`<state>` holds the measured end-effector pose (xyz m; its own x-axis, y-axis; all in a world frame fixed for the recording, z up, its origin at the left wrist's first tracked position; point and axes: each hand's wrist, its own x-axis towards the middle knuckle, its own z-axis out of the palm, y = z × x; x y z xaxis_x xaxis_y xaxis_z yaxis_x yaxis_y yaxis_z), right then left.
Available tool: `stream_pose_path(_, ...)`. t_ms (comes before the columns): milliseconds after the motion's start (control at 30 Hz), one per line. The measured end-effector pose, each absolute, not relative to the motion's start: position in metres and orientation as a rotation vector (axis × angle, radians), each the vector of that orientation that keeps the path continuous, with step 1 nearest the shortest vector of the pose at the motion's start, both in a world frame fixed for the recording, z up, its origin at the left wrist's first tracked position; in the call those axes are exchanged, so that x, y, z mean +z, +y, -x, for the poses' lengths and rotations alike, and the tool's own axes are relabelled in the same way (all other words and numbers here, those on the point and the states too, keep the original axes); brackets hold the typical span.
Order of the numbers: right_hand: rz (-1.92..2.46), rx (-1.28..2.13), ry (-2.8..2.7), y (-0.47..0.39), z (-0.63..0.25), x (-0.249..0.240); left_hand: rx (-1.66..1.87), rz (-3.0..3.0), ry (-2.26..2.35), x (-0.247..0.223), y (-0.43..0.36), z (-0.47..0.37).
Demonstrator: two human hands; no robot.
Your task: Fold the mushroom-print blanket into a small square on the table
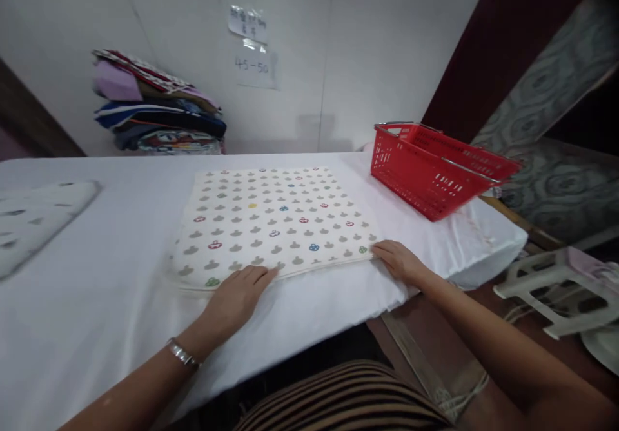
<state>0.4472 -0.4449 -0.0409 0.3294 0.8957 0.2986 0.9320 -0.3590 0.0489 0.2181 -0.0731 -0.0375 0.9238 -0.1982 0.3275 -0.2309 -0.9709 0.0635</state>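
A white cloth [265, 221] printed with small grey, red, blue, green and yellow mushroom shapes lies spread flat in front of me, its near edge running slightly up to the right. My left hand [239, 299] rests flat on that near edge, left of its middle, with the fingers stretched out over the fabric. At the near right corner, my right hand [397, 262] lies with its fingertips on the cloth; its thumb is hidden. Neither hand shows a clear grip. A silver bracelet [182, 352] circles my left wrist.
Another printed white cloth [41, 215] lies at far left on the white-covered table [130, 224]. Folded fabrics [162, 111] are stacked at the back. A red basket [425, 170] stands back right. Paper notes [254, 66] hang on the wall; a white stool [556, 282] stands right.
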Motion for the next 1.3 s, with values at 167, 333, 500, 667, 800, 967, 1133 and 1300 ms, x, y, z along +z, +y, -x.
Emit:
stream_pose_path(167,2.531,-0.386,-1.724,-0.441,-0.449,-0.035,0.415,-3.008,-0.257,-0.035,-0.077,-0.221)
stream_pose_path(333,2.55,-0.41,-1.74,-0.436,-0.442,-0.031,0.363,-3.05,-0.212,-0.037,-0.08,-0.225)
stream_pose_path(500,2.545,-0.475,-1.742,-0.437,-0.444,-0.033,0.41,-3.073,-0.236,-0.038,-0.08,-0.225)
stream_pose_path(667,2.456,-0.603,-1.622,-0.442,-0.451,-0.041,0.495,-3.065,-0.247,-0.041,-0.087,-0.217)
stream_pose_path(800,2.401,-0.571,-1.635,-0.445,-0.456,-0.053,0.499,-3.053,-0.211,-0.047,-0.09,-0.214)
stream_pose_path(967,2.401,-0.612,-1.649,-0.452,-0.465,-0.069,0.406,-3.061,-0.112,-0.044,-0.088,-0.205)
stream_pose_path(1133,2.249,-0.787,-1.745,-0.44,-0.468,-0.086,0.313,-3.06,0.059,-0.038,-0.086,-0.195)
stream_pose_path(1300,2.052,-0.88,-1.855,-0.389,-0.449,-0.087,0.252,-3.044,0.116,-0.037,-0.086,-0.192)
